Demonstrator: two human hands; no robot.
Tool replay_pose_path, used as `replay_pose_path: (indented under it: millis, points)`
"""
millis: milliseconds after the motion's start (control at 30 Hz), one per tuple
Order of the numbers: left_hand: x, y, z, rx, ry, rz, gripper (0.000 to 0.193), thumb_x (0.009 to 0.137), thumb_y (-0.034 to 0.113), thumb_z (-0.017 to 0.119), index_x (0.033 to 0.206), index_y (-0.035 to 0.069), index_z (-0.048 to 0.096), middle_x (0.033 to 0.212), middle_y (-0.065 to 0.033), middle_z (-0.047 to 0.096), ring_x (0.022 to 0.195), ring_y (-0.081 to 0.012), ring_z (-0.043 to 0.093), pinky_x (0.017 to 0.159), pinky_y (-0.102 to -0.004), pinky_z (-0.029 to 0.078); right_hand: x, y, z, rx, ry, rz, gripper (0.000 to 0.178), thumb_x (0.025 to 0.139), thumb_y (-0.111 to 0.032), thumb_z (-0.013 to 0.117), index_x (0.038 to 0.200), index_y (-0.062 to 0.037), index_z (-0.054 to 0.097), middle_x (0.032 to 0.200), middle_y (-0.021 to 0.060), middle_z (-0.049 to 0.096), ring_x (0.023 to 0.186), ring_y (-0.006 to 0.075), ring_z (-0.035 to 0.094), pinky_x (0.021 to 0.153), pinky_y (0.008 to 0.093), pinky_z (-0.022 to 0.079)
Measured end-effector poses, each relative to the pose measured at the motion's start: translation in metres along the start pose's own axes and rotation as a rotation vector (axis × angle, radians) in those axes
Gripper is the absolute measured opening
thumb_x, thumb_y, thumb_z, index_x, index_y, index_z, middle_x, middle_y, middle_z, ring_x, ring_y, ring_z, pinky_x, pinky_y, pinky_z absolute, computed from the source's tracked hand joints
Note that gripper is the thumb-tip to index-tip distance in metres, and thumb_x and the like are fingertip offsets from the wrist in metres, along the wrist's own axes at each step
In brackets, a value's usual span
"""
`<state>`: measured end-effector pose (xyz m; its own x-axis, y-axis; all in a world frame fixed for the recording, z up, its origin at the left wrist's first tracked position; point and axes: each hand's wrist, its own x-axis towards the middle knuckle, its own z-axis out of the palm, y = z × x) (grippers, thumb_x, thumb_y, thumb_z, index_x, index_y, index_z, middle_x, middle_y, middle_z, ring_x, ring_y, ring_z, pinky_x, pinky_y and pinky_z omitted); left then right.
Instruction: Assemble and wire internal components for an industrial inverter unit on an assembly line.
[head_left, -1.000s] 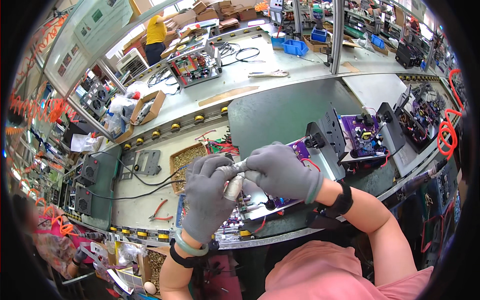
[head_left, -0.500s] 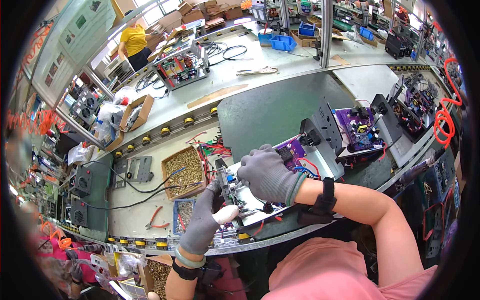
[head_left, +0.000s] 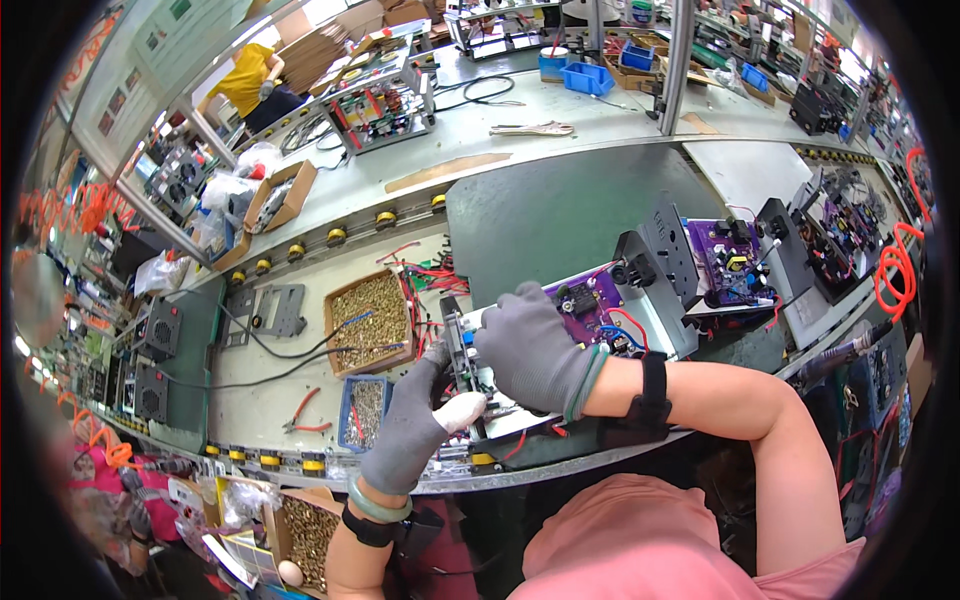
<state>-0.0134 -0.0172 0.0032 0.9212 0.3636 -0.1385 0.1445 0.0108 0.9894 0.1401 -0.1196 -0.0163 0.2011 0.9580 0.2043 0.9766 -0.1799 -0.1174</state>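
My left hand (head_left: 408, 425), in a grey glove with a white thumb tip, grips the dark end panel (head_left: 454, 325) of a metal chassis, thumb on the inner side. A purple circuit board (head_left: 588, 303) with red and blue wires sits in this chassis. Over the inner side of the panel is my right hand (head_left: 530, 352), also gloved in grey, with its fingers curled closed. Its fingertips point down behind the knuckles, and whatever they hold is hidden. At the chassis's other end stands a dark upright plate (head_left: 675, 250).
Left of the chassis are a cardboard box of brass-coloured screws (head_left: 368, 312), a blue bin of small screws (head_left: 364, 405) and red-handled pliers (head_left: 304, 411). Red wires (head_left: 432, 285) lie behind the panel. Another chassis with a purple board (head_left: 728, 258) stands to the right, near an orange coiled hose (head_left: 893, 280).
The view has shifted slightly, so the bench appears a little further right and the near boxes higher. Both hands stay at the panel, the right one still curled closed.
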Motion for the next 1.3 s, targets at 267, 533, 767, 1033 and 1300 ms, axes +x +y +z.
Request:
replay_pose_path:
  millis: [267,533,767,1033,1300]
  points:
    - [-0.003,-0.020,-0.015,-0.151,-0.040,-0.028,0.068,0.092,0.026,0.068,0.148,-0.002,0.041,0.132,-0.0105,0.057,0.119,-0.0151,0.055,0.103,-0.0301,0.044,-0.006,0.012,0.000,-0.068,0.054,-0.056,0.009,0.079,-0.023,0.068,0.081,-0.0178,0.074,0.081,0.0058,0.068,0.084,0.0260,0.067,0.083,0.0426,0.045]
    - [-0.004,-0.125,-0.104,0.281,0.583,-0.163,0.020,0.087,0.010,0.066,0.104,0.001,0.073,0.083,-0.0054,0.070,0.081,-0.0149,0.064,0.075,-0.0303,0.052,-0.121,0.051,-0.084,0.082,0.405,0.034,0.026,0.076,-0.005,0.066,0.102,-0.0039,0.067,0.092,0.0107,0.064,0.085,0.0314,0.059,0.077,0.0419,0.045]
    - [0.024,-0.185,-0.077,0.874,0.107,-0.228,0.022,0.085,0.019,0.071,0.106,0.014,0.074,0.098,-0.0110,0.073,0.090,-0.0260,0.070,0.082,-0.0379,0.054,-0.154,0.062,-0.068,0.114,0.355,0.141,0.029,0.072,0.000,0.064,0.100,-0.0009,0.065,0.099,0.0118,0.062,0.090,0.0321,0.057,0.079,0.0426,0.047]
    - [0.020,-0.147,-0.098,0.829,0.181,-0.183,0.029,0.082,0.014,0.072,0.111,0.009,0.071,0.094,-0.0094,0.073,0.089,-0.0230,0.070,0.083,-0.0353,0.055,-0.153,0.069,-0.061,0.170,0.372,0.132,0.029,0.071,-0.002,0.065,0.100,-0.0010,0.066,0.097,0.0107,0.062,0.088,0.0314,0.057,0.078,0.0405,0.047]
    - [-0.004,-0.109,-0.096,0.086,0.289,-0.098,0.029,0.087,0.002,0.070,0.116,0.002,0.071,0.101,-0.0004,0.071,0.090,-0.0072,0.063,0.081,-0.0248,0.052,-0.147,0.072,-0.059,0.096,0.420,0.056,0.028,0.070,-0.004,0.068,0.098,-0.0048,0.067,0.095,0.0085,0.062,0.085,0.0305,0.055,0.075,0.0410,0.046]
